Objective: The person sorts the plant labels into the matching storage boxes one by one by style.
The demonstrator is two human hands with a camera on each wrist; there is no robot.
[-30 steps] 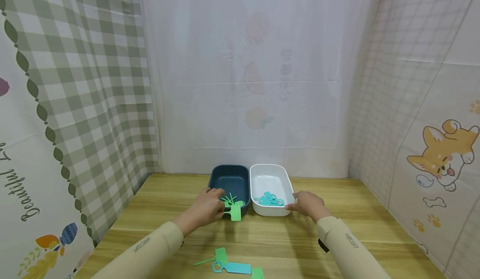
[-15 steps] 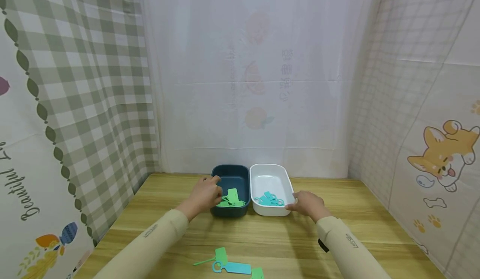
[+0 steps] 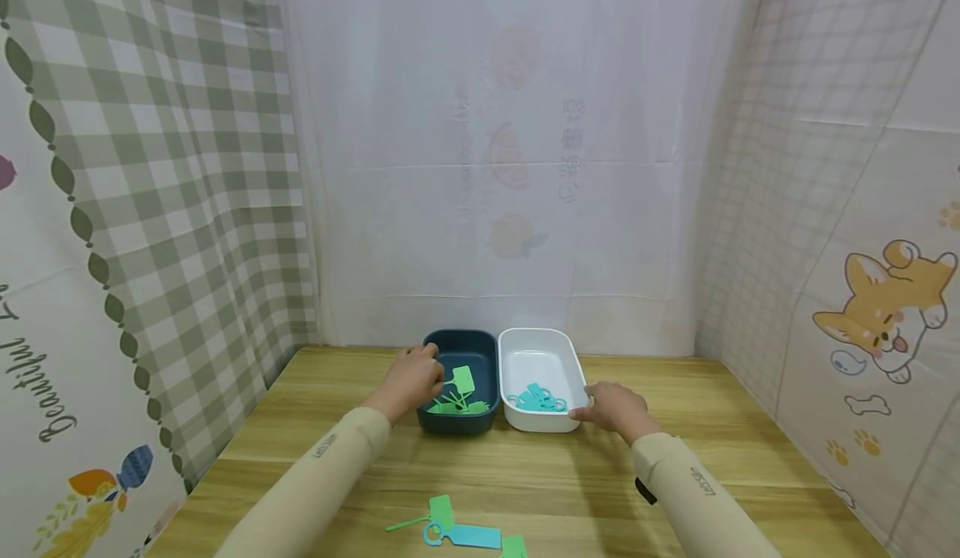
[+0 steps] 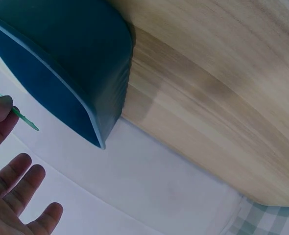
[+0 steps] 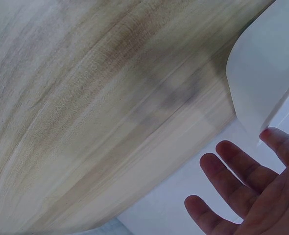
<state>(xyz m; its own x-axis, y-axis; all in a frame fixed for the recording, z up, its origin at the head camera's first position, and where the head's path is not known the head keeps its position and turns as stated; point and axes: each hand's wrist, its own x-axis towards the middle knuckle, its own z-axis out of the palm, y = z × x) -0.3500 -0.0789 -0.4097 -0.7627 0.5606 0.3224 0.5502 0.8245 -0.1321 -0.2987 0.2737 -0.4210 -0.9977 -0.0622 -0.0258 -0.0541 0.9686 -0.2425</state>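
Observation:
My left hand (image 3: pixel 412 380) is at the left rim of a dark blue bin (image 3: pixel 467 348). Its thumb and index finger pinch the thin stem of a green plastic tag (image 3: pixel 463 379), whose flat end hangs over the bin; in the left wrist view, the stem (image 4: pixel 27 121) shows past the fingertips and the other fingers are spread. More green tags (image 3: pixel 453 408) lie inside that bin. On the right, my right hand (image 3: pixel 618 410) holds the near right corner of a white bin (image 3: pixel 538 366) by its rim. Several light blue tags (image 3: pixel 536 398) lie in the white bin.
Nearer on the wooden table (image 3: pixel 600 491) lie a green tag with a stem (image 3: pixel 441 511), a blue tag with a ring end (image 3: pixel 476 535) and a green tag (image 3: pixel 513 547) cut off by the frame. Hanging cloths enclose the back and sides.
My left hand has moved slightly away from me and carried the green tag from the dark bin's near edge to over its inside. The right hand stays on the white bin.

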